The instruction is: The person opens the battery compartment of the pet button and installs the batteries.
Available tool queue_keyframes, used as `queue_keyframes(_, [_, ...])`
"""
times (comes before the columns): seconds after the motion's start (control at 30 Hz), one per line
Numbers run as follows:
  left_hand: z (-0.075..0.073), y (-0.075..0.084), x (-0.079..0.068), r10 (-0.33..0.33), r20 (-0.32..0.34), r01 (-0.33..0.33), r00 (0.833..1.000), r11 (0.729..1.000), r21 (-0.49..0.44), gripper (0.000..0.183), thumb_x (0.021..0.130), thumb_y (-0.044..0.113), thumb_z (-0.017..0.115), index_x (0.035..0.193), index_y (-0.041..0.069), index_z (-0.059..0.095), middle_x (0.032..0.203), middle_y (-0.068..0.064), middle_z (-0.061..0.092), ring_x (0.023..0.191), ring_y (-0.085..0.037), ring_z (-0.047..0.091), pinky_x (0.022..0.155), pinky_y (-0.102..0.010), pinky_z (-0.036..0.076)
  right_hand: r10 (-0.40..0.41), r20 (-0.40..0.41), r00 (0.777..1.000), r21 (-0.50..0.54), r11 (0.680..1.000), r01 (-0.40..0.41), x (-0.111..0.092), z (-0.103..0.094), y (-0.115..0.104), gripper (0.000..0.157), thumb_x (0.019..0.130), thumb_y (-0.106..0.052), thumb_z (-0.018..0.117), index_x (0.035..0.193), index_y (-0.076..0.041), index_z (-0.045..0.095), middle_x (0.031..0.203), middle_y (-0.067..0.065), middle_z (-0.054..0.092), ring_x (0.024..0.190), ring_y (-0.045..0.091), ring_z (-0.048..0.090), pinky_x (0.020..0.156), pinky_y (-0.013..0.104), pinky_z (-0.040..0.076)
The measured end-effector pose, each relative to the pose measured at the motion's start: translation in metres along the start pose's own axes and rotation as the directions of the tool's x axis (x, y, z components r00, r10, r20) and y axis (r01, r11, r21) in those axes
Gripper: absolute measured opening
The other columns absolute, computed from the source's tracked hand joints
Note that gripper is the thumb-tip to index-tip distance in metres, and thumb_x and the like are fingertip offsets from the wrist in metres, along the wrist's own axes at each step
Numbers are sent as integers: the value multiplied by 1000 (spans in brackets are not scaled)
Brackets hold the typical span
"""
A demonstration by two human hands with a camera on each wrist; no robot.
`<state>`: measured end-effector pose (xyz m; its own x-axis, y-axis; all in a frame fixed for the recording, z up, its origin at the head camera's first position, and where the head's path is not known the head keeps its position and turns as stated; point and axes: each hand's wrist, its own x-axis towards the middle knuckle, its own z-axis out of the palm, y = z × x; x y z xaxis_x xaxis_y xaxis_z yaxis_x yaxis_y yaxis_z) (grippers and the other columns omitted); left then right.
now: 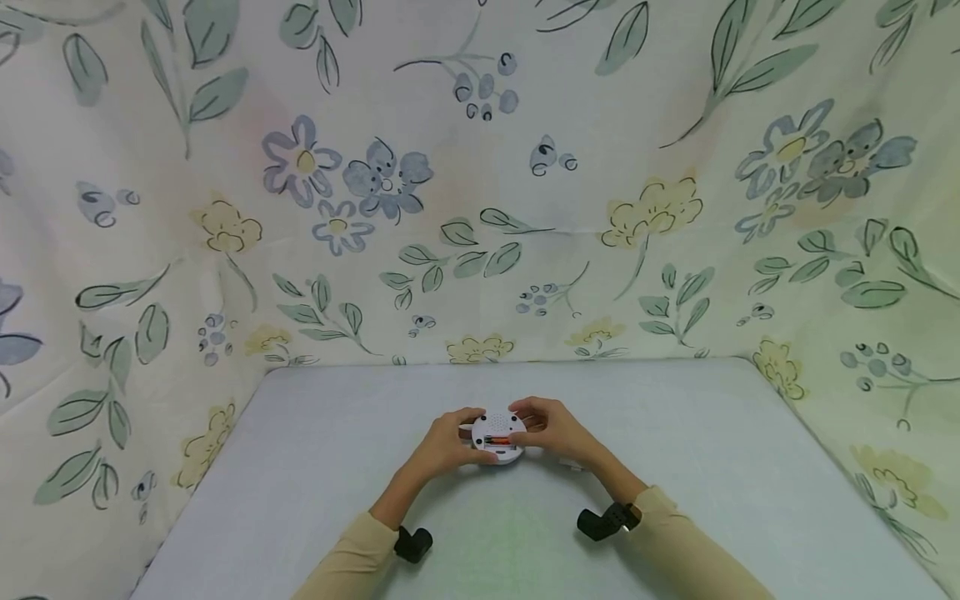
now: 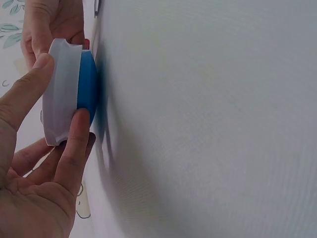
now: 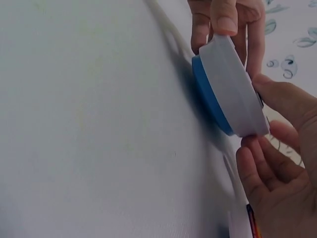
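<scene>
A round white battery-powered device [image 1: 498, 423] is held back side up between both hands, above the table. Its back has small speaker holes and dark feet, and an open battery slot holds an orange-and-black battery [image 1: 497, 441]. The wrist views show its blue underside [image 2: 86, 84]. My left hand [image 1: 447, 442] grips the left rim, thumb on the near edge of the back and fingers round the side. On the right, my right hand [image 1: 553, 427] holds the rim, with its thumb on the back at the battery slot and fingers at the side and below.
By the right wrist lies a small white piece [image 1: 572, 464] on the pale table [image 1: 337, 467]. Next to it, the right wrist view shows a red-and-black battery-like item [image 3: 253, 221]. Floral cloth [image 1: 480, 183] hangs behind the table and at its sides.
</scene>
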<state>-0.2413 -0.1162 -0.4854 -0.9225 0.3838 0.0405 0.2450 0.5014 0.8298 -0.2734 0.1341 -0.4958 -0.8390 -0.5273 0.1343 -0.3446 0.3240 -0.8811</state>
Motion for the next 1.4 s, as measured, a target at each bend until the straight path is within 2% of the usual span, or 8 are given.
queue_keyframes(0.27, [1,-2,2,4,-4,-4,1000,1000,-12,79,76,28,93,141,0,57,138,-16,58,110,-32,65,90,-43,54,-14,40,999,53,999,12,-7,-14,5,49,88,-13,82,131,1,63,126,13,65,108,26,66,89,32,54])
queue_keyframes(0.63, [1,1,1,-27,-9,27,1000,1000,6,80,76,28,93,142,0,57,138,-16,58,111,-32,64,90,-44,54,5,-52,999,71,997,-1,-16,-37,12,46,89,-10,80,129,5,62,120,22,65,104,29,67,88,27,53])
queue_keyframes(0.87, [2,1,-1,-26,-4,26,1000,1000,14,79,77,28,93,142,1,56,140,-17,56,113,-33,63,91,-45,53,16,-76,997,84,996,-10,-21,-44,18,45,90,-6,78,130,6,62,122,26,64,106,33,66,87,27,54])
queue_keyframes(1.4, [1,0,-2,12,-1,-12,1000,1000,-1,80,78,26,92,143,-2,54,138,-17,58,113,-34,64,91,-45,53,24,-94,995,52,998,-20,-31,-58,18,45,90,-15,80,126,7,63,121,25,64,105,31,67,85,28,55])
